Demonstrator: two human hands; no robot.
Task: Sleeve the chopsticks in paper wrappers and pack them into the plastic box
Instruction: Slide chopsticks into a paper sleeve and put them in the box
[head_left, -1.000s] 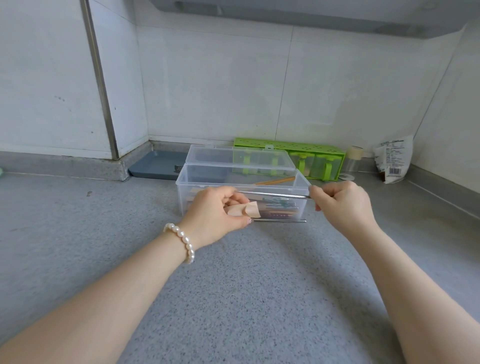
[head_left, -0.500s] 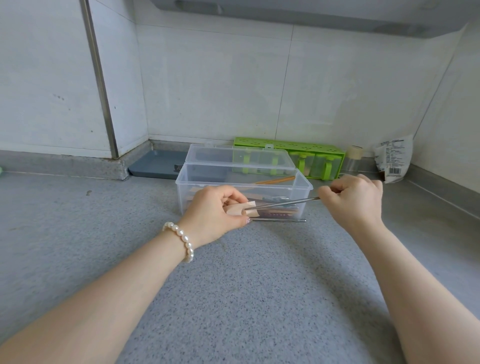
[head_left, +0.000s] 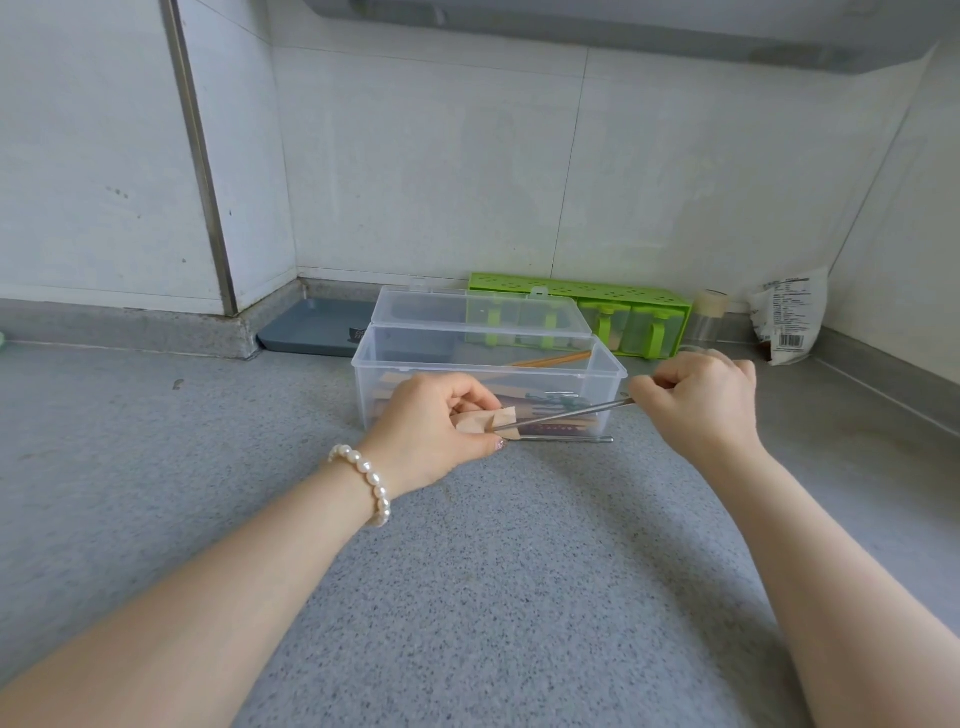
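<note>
Soft, even daylight fills the scene, bright without harshness; the white wall tiles (head_left: 431, 171) look slightly washed out; shadows are faint, only a pale one under each forearm on the speckled table (head_left: 509, 597); the clear plastic box (head_left: 488, 358) carries mild glints along its rim but no strong glare; the wide lens bends straight lines, so the metal strip (head_left: 200, 156) on the left wall leans and the corners stretch; focus is sharp in the middle, a little softer toward the lower edges.
</note>
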